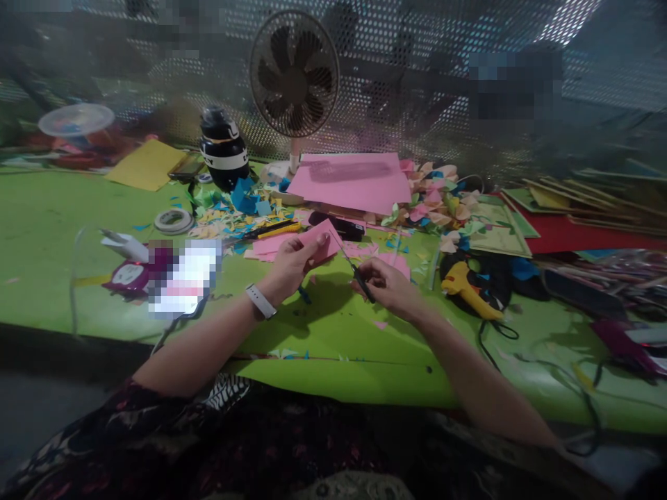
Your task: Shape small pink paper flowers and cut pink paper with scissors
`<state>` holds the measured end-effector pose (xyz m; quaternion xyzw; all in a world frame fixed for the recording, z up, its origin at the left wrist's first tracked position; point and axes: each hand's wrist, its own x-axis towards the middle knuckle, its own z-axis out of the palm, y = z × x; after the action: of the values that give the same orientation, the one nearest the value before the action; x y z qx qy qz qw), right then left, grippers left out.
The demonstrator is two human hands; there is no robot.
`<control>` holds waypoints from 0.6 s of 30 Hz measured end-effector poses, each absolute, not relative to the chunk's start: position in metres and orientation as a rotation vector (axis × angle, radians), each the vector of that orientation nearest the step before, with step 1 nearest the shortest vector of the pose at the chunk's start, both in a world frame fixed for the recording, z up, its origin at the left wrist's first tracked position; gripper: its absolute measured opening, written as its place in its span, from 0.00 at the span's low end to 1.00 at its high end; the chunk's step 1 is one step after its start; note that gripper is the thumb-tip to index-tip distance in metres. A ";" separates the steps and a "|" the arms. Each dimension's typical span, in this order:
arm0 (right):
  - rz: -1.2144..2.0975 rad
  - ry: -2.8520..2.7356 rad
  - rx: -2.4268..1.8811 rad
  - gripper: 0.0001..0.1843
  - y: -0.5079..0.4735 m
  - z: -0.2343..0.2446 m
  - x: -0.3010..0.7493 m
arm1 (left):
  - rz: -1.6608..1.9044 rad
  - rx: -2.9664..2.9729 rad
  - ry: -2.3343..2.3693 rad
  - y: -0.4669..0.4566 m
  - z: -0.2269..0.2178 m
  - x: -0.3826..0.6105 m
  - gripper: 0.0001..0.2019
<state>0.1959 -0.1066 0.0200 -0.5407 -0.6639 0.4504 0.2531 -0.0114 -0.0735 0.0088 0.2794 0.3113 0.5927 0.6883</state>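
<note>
Pink paper: centre, held above the green table; light, floppy (creases easily), so grip it near an edge.
Left hand: pinched closed on the paper.
Right hand: curled around scissors.

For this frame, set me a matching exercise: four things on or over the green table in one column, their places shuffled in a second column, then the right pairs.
Things
1. pink paper piece
2. scissors
3. yellow glue gun
4. tape roll

Places
A. held in the right hand
B. lying flat on the green table, to the left of both hands
C. held in the left hand
D. lying on the table, to the right of both hands

Pairs: 1-C, 2-A, 3-D, 4-B
</note>
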 end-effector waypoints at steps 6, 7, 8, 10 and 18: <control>1.257 -1.792 -1.465 0.25 -0.107 0.022 0.193 | 1.311 0.626 0.716 -0.075 0.010 -0.011 0.17; 1.261 -1.785 -1.464 0.25 -0.108 0.023 0.193 | 1.313 0.624 0.715 -0.075 0.011 -0.011 0.17; 1.265 -1.777 -1.461 0.26 -0.108 0.023 0.192 | 1.312 0.621 0.715 -0.076 0.012 -0.011 0.16; 1.268 -1.765 -1.456 0.27 -0.108 0.024 0.191 | 1.311 0.618 0.716 -0.076 0.012 -0.011 0.16; 1.273 -1.767 -1.443 0.27 -0.109 0.024 0.191 | 1.316 0.618 0.718 -0.076 0.014 -0.010 0.15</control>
<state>0.1907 -0.1089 0.0244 -0.5330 -0.6528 0.4703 0.2618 -0.0104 -0.0765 0.0144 0.2761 0.3208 0.5881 0.6892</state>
